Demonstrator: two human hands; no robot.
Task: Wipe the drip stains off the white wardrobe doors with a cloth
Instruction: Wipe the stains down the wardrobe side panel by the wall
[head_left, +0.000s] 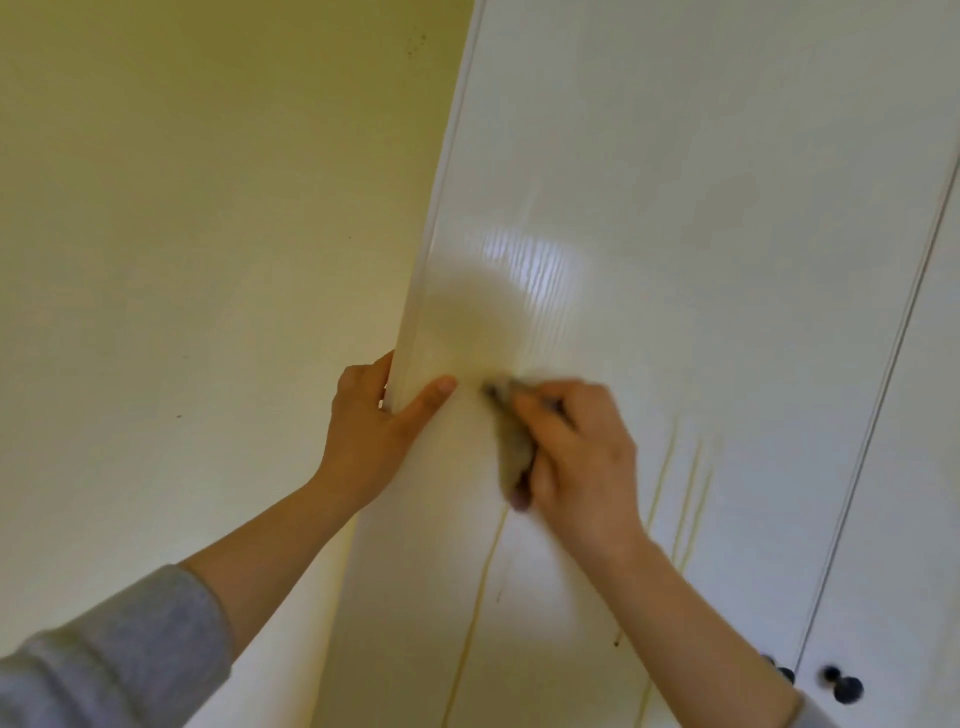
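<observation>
Clench the cloth (514, 453) in the right hand (579, 452) as now, flat against the wardrobe door (675, 208). Hold the left hand (371, 418) gripping the door's edge as a brace. Press firmly, follow the drip stains (688, 504) downward, turn to a clean fold.

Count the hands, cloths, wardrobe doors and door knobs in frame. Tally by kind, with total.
hands: 2, left hand gripping the door's edge, right hand holding the cloth
grey-brown crumpled cloth: 1
white wardrobe doors: 2
dark round door knobs: 2, blurred
total: 7
</observation>
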